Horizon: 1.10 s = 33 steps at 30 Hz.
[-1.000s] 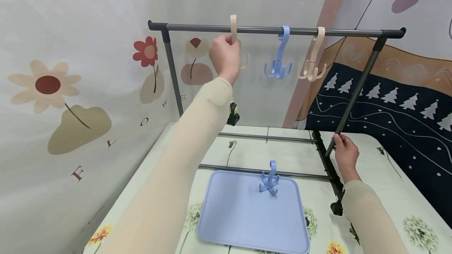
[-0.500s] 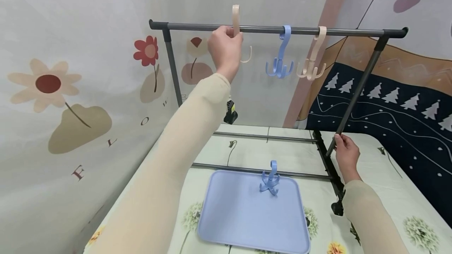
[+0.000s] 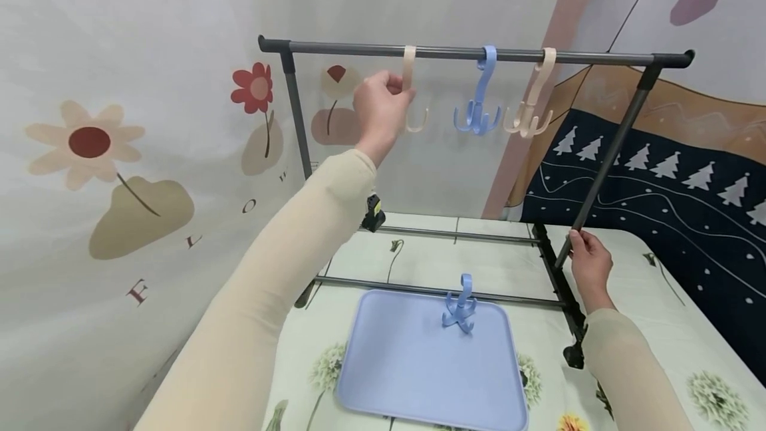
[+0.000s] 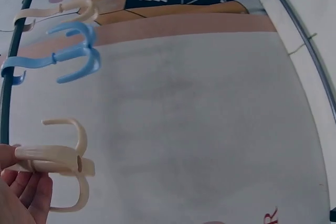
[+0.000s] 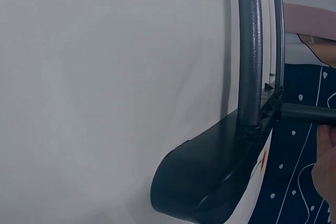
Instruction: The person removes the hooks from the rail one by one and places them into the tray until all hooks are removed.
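Observation:
My left hand (image 3: 380, 112) pinches the stem of a beige four-pronged hook (image 3: 409, 62) between thumb and fingers. Its curved top sits over the dark rail (image 3: 445, 53) of a clothes rack, with the prongs pointing down. The left wrist view shows those prongs (image 4: 81, 187) just past my fingertips; some are hidden by my hand in the head view. On the same rail, to the right, hang a blue hook (image 3: 479, 108) and another beige hook (image 3: 529, 108). My right hand (image 3: 589, 265) grips the rack's right post (image 3: 610, 151) near its foot.
A blue tray (image 3: 431, 371) lies on the floral cloth (image 3: 664, 338) in front of the rack, with one more blue hook (image 3: 459, 308) at its back edge. Two lower bars (image 3: 503, 238) cross behind it. A printed curtain (image 3: 197, 32) hangs behind and left.
My left hand first lifted the beige hook above the rail, then lowered it and moved slightly right, so its top now rests over the rail. My right hand stays on the post.

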### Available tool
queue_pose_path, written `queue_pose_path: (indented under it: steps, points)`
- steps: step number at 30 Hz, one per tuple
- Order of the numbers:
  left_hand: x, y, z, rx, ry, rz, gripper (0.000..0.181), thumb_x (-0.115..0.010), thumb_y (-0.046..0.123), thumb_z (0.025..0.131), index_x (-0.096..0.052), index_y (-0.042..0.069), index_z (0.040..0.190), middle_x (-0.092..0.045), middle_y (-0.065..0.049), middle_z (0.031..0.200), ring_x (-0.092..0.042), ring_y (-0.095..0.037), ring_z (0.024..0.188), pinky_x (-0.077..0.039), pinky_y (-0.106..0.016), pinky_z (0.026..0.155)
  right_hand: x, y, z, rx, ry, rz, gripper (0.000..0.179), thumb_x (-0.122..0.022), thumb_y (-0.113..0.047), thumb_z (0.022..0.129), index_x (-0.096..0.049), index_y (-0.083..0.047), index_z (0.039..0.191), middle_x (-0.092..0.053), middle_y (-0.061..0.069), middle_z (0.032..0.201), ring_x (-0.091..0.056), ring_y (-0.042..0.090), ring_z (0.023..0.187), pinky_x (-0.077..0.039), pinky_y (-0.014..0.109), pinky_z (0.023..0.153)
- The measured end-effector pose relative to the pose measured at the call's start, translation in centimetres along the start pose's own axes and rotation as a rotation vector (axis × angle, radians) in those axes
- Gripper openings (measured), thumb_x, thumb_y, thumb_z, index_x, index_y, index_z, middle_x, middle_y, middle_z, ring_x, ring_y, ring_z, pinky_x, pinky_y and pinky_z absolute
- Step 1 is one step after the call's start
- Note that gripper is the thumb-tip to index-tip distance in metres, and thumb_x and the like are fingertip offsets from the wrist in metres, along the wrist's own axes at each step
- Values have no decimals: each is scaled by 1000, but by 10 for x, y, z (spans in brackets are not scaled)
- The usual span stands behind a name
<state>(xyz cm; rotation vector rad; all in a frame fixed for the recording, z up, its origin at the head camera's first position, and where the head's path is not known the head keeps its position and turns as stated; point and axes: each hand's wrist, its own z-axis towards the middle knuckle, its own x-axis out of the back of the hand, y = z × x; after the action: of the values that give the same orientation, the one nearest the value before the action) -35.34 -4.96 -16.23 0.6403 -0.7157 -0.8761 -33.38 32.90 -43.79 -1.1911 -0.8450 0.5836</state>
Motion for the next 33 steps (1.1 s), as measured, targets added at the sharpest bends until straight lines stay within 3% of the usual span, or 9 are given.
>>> queue_pose_path:
  steps: [7,15,24,33]
  points:
    - [8,-21,-11,28,-130,15,18,-75,17,90,-73,4,101,-73,-7,96,-67,-14,86,-55,-26,76,-1,-2,3,4,-3,13,58,-48,-48,101,-53,-6,141,-61,8,130,-59,11,111,-47,33,99]
    - [14,-57,-32,44,-263,25,12,-75,20,91,-74,9,95,-74,-2,95,-67,-13,88,-54,-30,83,-1,-2,4,-3,5,15,57,-50,-47,101,-55,-6,139,-64,3,123,-60,6,106,-48,32,98]
    - [10,-91,-64,151,-424,-34,11,-76,22,90,-74,12,93,-74,1,93,-66,-15,91,-50,-41,89,-1,0,3,-8,2,-5,58,-48,-48,101,-54,-6,140,-62,9,129,-59,11,110,-48,32,98]
    - [1,-119,-91,181,-492,-99,9,-77,18,88,-75,9,91,-74,-1,90,-68,-17,89,-52,-37,83,-1,1,1,-4,4,-11,58,-47,-48,101,-55,-6,140,-61,10,130,-59,12,111,-48,32,99]
